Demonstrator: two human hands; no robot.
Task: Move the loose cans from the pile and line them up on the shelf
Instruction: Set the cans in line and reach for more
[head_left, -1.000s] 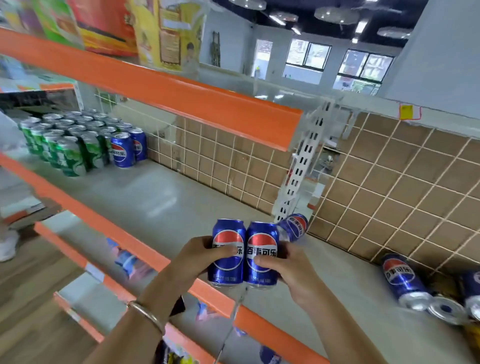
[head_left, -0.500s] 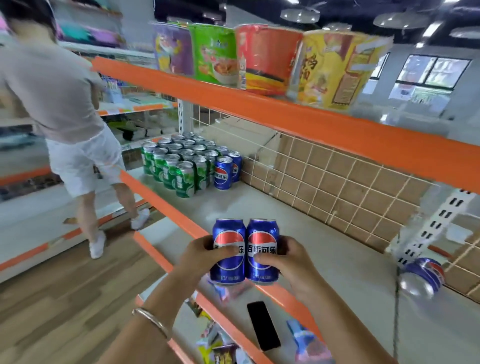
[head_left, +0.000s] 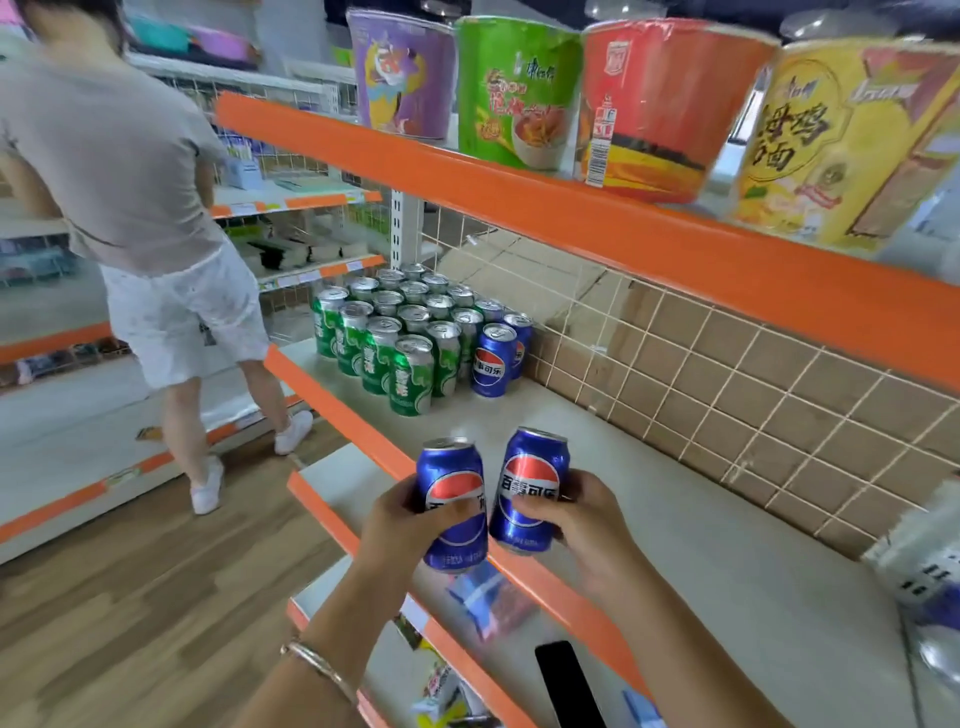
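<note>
Since a moment ago the left can (head_left: 452, 499) and right can (head_left: 530, 483) have leaned apart at the tops, and the stocked rows have drawn nearer. We face the shelf (head_left: 675, 519), with a person (head_left: 130, 182) at far left and noodle tubs (head_left: 665, 104) above. Green cans (head_left: 395, 353) stand in rows at its far left end, with blue cans (head_left: 493, 361) just right of them. Over the near edge our left hand (head_left: 400, 525) grips the left can and our right hand (head_left: 576, 519) grips the right can. A phone (head_left: 569, 686) lies on the tier below.

Wood-plank floor (head_left: 130, 623); orange-edged shelves (head_left: 571, 213) backed by a white wire grid (head_left: 727, 395) over brown panels; a person (head_left: 119, 156) stands at left.
</note>
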